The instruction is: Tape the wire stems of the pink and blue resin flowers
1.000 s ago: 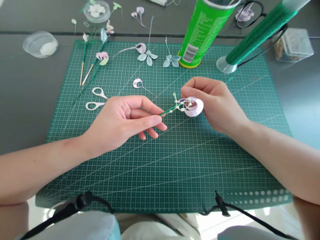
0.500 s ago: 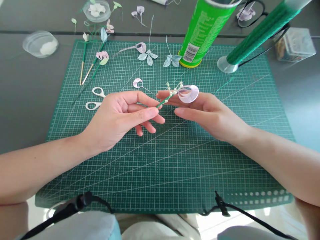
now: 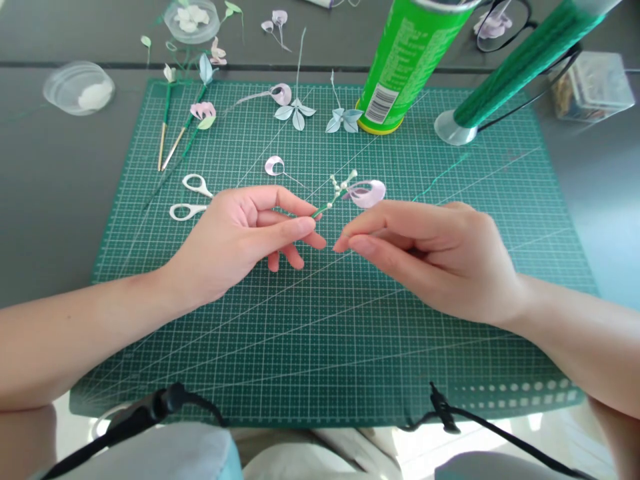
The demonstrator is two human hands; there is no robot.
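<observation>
My left hand (image 3: pixel 250 240) pinches the green-wrapped stem of a small flower spray (image 3: pixel 330 203) between thumb and forefinger, its other fingers spread below. White bead-like buds top the stem, and a pale lilac looped petal (image 3: pixel 369 194) sticks out to the right. Just right of the spray, my right hand (image 3: pixel 425 247) has thumb and forefinger pressed together; whatever they hold is too fine to make out. A green thread (image 3: pixel 440 177) lies behind that hand. Near my left hand are white-handled scissors (image 3: pixel 187 212) and a loose lilac petal on a wire (image 3: pixel 274 166).
A green cutting mat (image 3: pixel 300 333) covers the table. Toward the back stand a green can (image 3: pixel 415 67) and a green-filled tube (image 3: pixel 520 67). Blue leaf sprigs (image 3: pixel 296 113), stemmed flowers (image 3: pixel 203 110), clear dishes (image 3: pixel 79 88) and a clear box (image 3: pixel 593 87) lie around.
My right hand has moved from behind the petal to nearer me, its fingers closing into a pinch. The spray has shifted slightly left and down in my left hand.
</observation>
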